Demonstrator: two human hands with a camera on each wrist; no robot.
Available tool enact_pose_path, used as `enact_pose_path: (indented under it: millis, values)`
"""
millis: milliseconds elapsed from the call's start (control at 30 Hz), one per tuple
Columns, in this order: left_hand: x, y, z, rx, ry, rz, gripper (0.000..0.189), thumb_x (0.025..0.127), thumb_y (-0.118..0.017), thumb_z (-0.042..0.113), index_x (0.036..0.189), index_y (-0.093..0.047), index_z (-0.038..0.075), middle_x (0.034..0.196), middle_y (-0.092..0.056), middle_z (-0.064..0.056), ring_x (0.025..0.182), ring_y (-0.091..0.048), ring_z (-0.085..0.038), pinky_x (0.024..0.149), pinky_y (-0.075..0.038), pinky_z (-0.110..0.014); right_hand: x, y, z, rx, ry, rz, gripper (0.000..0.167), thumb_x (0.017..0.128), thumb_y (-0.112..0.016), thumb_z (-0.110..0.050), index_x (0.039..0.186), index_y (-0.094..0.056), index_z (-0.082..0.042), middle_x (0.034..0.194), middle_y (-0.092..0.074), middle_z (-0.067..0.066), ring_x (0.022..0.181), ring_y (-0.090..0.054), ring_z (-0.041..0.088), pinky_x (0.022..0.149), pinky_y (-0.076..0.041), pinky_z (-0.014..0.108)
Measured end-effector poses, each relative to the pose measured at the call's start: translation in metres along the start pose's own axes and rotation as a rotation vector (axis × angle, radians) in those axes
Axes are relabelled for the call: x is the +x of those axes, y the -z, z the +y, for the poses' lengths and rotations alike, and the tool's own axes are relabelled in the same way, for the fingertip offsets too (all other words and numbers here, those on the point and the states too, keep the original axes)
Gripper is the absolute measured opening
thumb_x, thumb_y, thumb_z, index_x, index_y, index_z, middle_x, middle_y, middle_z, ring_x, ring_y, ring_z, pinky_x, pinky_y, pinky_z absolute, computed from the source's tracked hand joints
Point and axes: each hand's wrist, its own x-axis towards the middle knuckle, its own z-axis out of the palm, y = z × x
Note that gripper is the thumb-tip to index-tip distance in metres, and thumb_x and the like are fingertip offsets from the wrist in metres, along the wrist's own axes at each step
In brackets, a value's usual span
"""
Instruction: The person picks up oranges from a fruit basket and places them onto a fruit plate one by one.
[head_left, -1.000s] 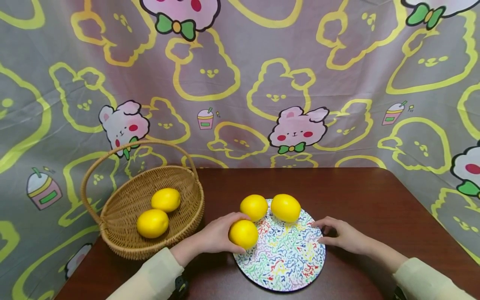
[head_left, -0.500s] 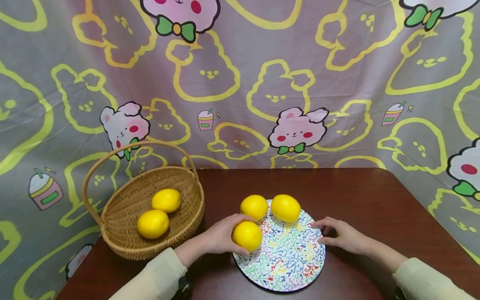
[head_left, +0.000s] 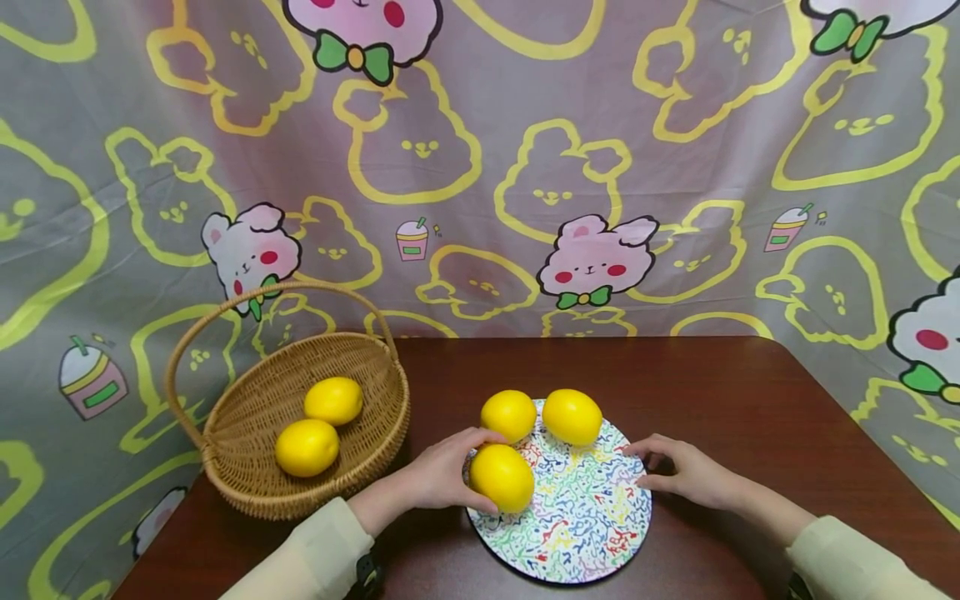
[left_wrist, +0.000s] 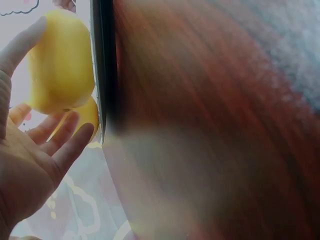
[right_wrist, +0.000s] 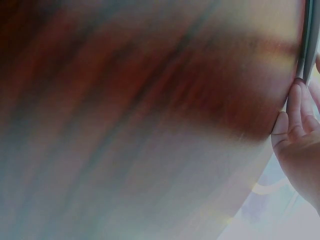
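My left hand (head_left: 442, 475) is at the left side of the round plate (head_left: 577, 525), thumb and fingers spread around the near side of a yellow lemon (head_left: 502, 479). In the left wrist view the thumb tip overlaps the lemon (left_wrist: 62, 62), and a gap shows between fruit and palm. Two more lemons sit at the plate's far edge, a left one (head_left: 508, 415) and a right one (head_left: 572, 417). My right hand (head_left: 686, 471) touches the plate's right rim with thumb and fingertips; the right wrist view shows its fingers (right_wrist: 295, 107) against the rim.
A wicker basket (head_left: 360, 358) with a tall handle stands at the left, tilted toward me. Inside lie two lemons, a nearer one (head_left: 306, 447) and a farther one (head_left: 333, 401). The dark wooden table (head_left: 705, 375) meets a cartoon-print cloth (head_left: 480, 283) behind.
The front lemon has shifted right and turned on the plate, out of my left hand's hold. The left hand has moved slightly right, then stayed. My right hand keeps its place.
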Motion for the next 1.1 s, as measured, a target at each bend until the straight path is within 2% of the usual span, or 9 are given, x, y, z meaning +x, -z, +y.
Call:
enact_pose_path:
  millis: [633, 1100]
  values:
    - [-0.005, 0.004, 0.002, -0.04, 0.009, -0.003, 0.077, 0.066, -0.088, 0.047, 0.132, -0.053, 0.027, 0.119, -0.055, 0.01, 0.111, -0.053, -0.012, 0.094, -0.043, -0.041, 0.0, 0.0, 0.001, -0.013, 0.016, 0.013, 0.043, 0.087, -0.073, -0.028, 0.125, -0.063, -0.01, 0.099, -0.057, -0.005, 0.083, -0.053, 0.009, 0.072, -0.048, 0.024]
    - [-0.013, 0.012, 0.005, -0.036, -0.01, -0.021, 0.079, 0.066, -0.088, 0.045, 0.133, -0.053, 0.021, 0.126, -0.055, 0.006, 0.116, -0.051, -0.015, 0.099, -0.041, -0.042, 0.0, 0.0, 0.003, -0.023, 0.022, 0.011, 0.043, 0.088, -0.073, -0.029, 0.125, -0.063, -0.01, 0.101, -0.058, -0.004, 0.083, -0.053, 0.009, 0.072, -0.048, 0.024]
